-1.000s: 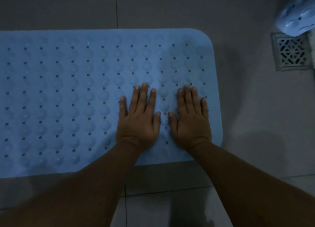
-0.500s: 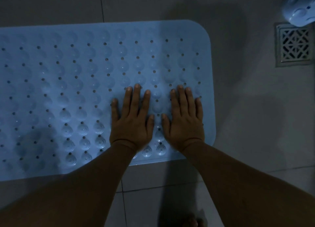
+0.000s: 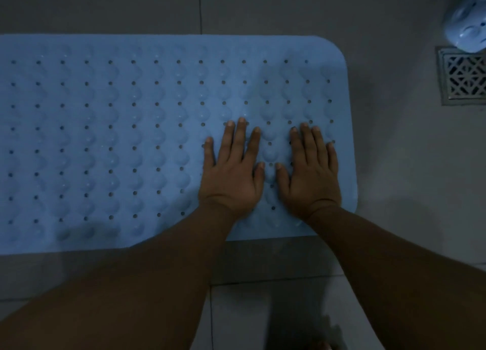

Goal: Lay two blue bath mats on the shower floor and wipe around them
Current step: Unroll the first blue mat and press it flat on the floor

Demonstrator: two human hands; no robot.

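My left hand lies flat on the blue bath mat, palm down, fingers straight and slightly spread, gripping nothing. My right hand lies just beside it in the same way, flat and released, its fingers pointing away from me. The two thumbs nearly meet, with a narrow strip of mat showing between them. Both palms press on the right end of the mat, close to its near edge and its rounded near-right corner.

The mat is spread flat on the tiled shower floor, its long side running left to right; its left end runs out of view. Its surface is covered in rows of rounded bumps with small round holes between them. My bare forearms come in from the bottom of the view and cross the mat's near edge.

To the right of the mat, well apart from it, a square metal floor drain with a patterned grate is set into the floor. Just beyond the drain, at the top right corner, part of a second blue mat shows, apparently rolled or bunched, with the same bumps and holes.
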